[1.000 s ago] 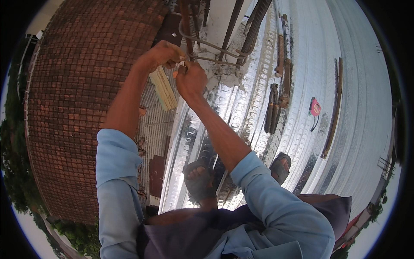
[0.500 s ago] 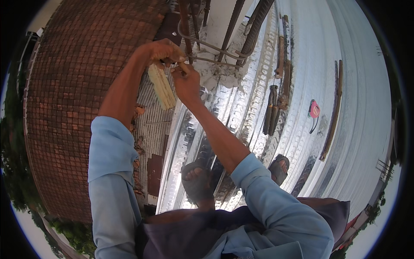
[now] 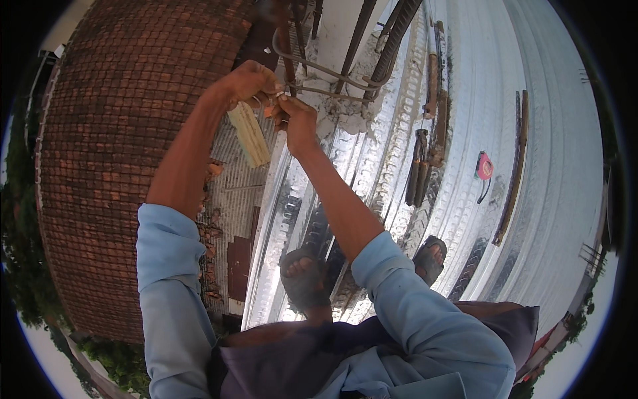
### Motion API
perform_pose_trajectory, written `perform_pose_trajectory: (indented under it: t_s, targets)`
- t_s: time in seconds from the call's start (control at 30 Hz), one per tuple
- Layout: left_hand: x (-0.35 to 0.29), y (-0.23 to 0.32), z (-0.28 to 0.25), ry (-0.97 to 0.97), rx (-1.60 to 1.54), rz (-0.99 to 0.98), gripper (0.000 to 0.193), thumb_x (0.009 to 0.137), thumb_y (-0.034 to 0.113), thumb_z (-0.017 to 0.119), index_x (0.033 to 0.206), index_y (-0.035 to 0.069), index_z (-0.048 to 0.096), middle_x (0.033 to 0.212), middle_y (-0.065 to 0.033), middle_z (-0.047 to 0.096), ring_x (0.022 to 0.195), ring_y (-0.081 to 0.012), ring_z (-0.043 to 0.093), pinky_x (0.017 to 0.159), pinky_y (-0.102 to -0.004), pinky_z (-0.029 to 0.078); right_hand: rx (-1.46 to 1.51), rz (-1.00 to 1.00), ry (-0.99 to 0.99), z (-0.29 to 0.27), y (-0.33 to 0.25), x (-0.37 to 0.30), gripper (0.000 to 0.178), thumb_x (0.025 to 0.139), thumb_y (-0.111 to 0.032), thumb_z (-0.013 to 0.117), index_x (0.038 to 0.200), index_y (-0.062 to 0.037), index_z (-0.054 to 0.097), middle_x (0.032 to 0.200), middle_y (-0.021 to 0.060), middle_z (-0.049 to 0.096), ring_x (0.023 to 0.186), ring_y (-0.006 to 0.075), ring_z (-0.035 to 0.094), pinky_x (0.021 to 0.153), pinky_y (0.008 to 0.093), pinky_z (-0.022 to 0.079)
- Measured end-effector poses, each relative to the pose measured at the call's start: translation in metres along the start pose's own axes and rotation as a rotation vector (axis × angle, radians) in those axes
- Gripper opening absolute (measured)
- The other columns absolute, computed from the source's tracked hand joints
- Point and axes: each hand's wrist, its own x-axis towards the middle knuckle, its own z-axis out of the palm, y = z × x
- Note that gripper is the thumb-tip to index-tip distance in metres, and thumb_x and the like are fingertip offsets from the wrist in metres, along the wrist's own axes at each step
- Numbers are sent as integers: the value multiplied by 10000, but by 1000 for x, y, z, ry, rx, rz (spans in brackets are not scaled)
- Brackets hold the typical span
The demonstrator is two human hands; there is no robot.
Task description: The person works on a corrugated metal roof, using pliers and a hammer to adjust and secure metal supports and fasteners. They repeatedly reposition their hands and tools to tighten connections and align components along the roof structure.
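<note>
The left hand (image 3: pixel 252 81) and the right hand (image 3: pixel 296 120) meet at their fingertips, just off the upper left edge of the silvery metal roof (image 3: pixel 555 186). Both have their fingers curled in and closed, tips pinched around something too small to make out. A small orange bit (image 3: pixel 268 112) shows at the right hand's curled fingers; whether it is gripped cannot be told.

Right below the left hand is a pale yellow block (image 3: pixel 249 136), outside the metal roof's left edge. Its long axis slants: 1 end points up and left, under the left hand, the other down and right, toward that edge. Whether the block hangs or rests, or the hand touches it, is unclear.

Beyond the fingertips, a bent steel loop (image 3: pixel 332 94) goes around upright bars beside a white column (image 3: pixel 339 33) at the roof's upper edge. Nearer the roof's middle lie dark pincers (image 3: pixel 421 138), handles toward the person, and a pink tape measure (image 3: pixel 485 167). Toward the right edge, a long rusty rod (image 3: pixel 516 174) runs lengthwise. 2 dark sandals (image 3: pixel 304 286) stand nearer the person.
</note>
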Motion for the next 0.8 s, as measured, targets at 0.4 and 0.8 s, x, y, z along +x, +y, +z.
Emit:
perform_pose_trajectory:
  t_s: [0.4,0.8]
  targets:
    - [4,-20,18,64,-169,115,229,850,188,756,1001,17,743,910,-88,723,819,-164,629,754,-347,498,-239,-248,61,22,24,13,285,1001,-226,536,917,8,676,687,35,571,636,127,510,604,322,413]
    - [-23,-10,63,588,803,405,238,835,207,691,930,-7,734,816,-120,725,734,-259,698,734,-426,562,-856,-529,362,-129,-9,-105,213,916,-146,707,1076,-6,710,843,75,702,726,119,613,670,294,502]
